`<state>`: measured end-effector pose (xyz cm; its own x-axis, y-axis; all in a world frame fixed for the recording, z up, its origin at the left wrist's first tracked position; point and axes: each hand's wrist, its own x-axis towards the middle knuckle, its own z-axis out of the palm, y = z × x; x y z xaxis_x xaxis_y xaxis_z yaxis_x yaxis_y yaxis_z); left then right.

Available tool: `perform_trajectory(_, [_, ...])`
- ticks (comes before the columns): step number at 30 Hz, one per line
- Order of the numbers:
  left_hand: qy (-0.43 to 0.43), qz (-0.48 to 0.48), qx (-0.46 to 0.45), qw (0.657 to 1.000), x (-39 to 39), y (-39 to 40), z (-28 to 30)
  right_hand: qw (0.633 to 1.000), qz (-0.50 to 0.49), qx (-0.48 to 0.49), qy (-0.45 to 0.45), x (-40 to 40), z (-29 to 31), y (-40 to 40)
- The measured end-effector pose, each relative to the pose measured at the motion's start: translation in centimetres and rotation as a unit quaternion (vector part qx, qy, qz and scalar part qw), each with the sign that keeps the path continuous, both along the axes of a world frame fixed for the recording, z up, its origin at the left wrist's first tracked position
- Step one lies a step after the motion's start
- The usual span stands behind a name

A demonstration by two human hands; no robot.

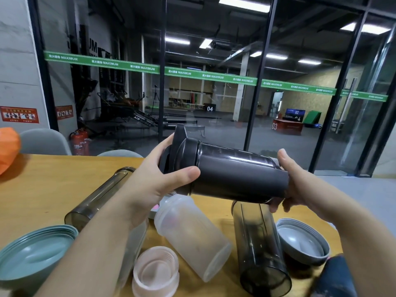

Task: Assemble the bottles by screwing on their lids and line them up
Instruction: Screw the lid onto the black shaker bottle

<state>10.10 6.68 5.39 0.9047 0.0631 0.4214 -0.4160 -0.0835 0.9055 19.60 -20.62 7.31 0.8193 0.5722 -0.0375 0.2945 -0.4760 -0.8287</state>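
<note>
Dark bottle (240,170) held above the wooden table (42,189), long axis near horizontal, black lid (182,151) end pointing left. Left hand (158,179) grips the lid; right hand (295,181) clasps the base. Frosted bottle (192,236) lies below it.

Green strip (147,67) across glass wall: "MAXIMUM" repeated in white, beside Chinese characters too small to read. White "04" on dark box (209,108) behind glass. "03" on red-brown box (287,127). "02" and "04" on dark blue box (296,115). "AIR" on rowing machine rail (143,120), rest blurred. Red wall sign (19,114): print illegible.
</note>
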Motion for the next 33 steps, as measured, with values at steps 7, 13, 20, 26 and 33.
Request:
perform_trajectory(7, [0.035, 0.038, -0.041, 0.998, 0.0, 0.0, 0.1, 0.982, 0.064, 0.114, -0.133, -1.2, 0.9, 0.0])
perform_trajectory(13, [0.071, 0.043, -0.02, 0.996, -0.1, 0.0, 0.1, 0.969, 0.04, 0.105, -0.22, -1.2, 1.2, 0.2])
perform_trajectory(20, [0.061, 0.031, -0.029, 0.997, -0.2, -0.1, 0.2, 0.96, -0.01, 0.105, -0.259, -1.5, 1.2, 0.0])
perform_trajectory(26, [0.027, 0.044, -0.009, 0.999, -0.2, -0.2, 0.3, 0.975, 0.002, 0.129, -0.182, -2.0, 1.3, 0.5])
perform_trajectory(33, [-0.035, 0.059, 0.012, 0.998, -0.1, -0.6, 0.0, 0.989, -0.028, 0.077, -0.12, -2.5, 1.4, 0.7])
